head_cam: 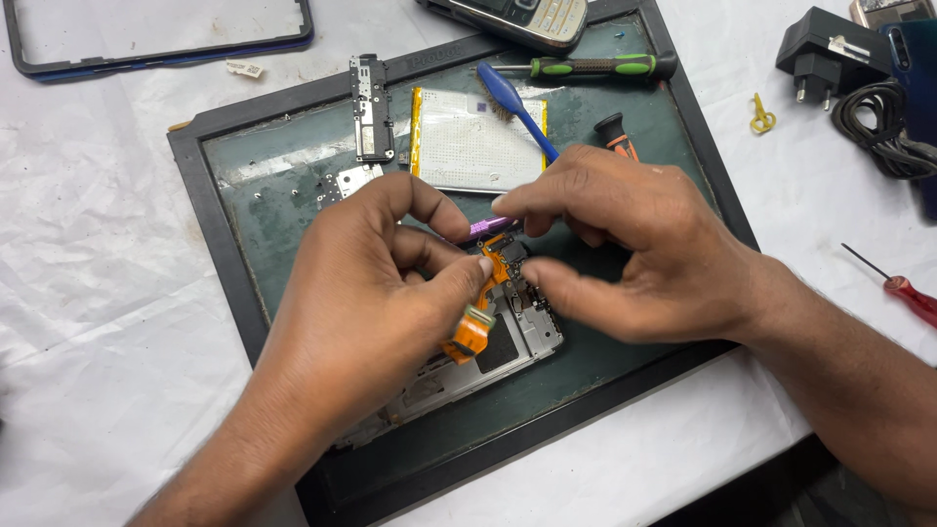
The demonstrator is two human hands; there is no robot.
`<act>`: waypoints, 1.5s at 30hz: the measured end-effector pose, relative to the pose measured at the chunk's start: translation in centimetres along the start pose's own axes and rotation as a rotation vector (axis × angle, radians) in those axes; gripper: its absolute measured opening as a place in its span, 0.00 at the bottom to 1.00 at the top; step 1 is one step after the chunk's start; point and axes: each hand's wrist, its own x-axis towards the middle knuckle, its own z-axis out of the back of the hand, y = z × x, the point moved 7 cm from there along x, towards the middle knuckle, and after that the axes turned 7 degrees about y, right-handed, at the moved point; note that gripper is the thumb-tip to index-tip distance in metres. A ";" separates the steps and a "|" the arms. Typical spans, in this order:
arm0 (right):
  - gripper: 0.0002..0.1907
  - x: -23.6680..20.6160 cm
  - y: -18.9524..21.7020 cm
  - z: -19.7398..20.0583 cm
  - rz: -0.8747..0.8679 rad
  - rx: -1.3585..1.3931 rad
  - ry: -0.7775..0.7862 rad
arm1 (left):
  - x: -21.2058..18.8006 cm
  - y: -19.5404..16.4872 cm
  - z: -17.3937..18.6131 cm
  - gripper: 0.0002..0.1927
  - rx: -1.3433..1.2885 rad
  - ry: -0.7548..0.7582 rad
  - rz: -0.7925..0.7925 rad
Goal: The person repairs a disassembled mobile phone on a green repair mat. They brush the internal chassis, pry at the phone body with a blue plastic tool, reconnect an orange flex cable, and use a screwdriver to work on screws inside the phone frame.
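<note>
A dismantled phone frame [517,342] lies on the dark green work mat [293,195]. My left hand [371,293] rests on the frame and pinches an orange flex cable [473,327] between thumb and fingers. My right hand [634,244] holds a purple-tipped tool [485,228] between forefinger and thumb, its tip at the top of the cable. My hands hide much of the frame.
On the mat lie a silver battery [459,146], a blue brush [512,102], a green-handled screwdriver [586,66], an orange-black tool [615,132] and a small black board [371,107]. A keypad phone [527,18], charger [830,54], cable [878,127], red screwdriver [908,293] and phone bezel [156,39] surround it.
</note>
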 end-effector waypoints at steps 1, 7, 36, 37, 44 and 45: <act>0.22 0.0 0.3 0.0 0.043 0.021 0.006 | 0.1 -0.1 0.0 0.12 -0.052 0.012 -0.018; 0.15 -0.2 0.6 -0.3 0.123 -0.005 -0.008 | 0.4 0.7 -0.1 0.12 -0.200 0.091 0.076; 0.07 -1.0 -1.1 0.1 -0.037 0.109 -0.123 | 0.5 0.5 -0.1 0.16 -0.263 0.096 -0.116; 0.07 -1.1 -1.1 0.1 -0.032 0.118 -0.134 | 0.5 0.3 0.0 0.17 -0.270 0.098 -0.144; 0.07 -1.2 -1.1 0.2 0.007 0.097 -0.166 | 0.3 -0.3 0.2 0.21 -0.334 0.125 -0.220; 0.08 -1.3 -1.0 0.3 0.006 0.083 -0.170 | 0.3 -0.3 0.3 0.22 -0.344 0.130 -0.224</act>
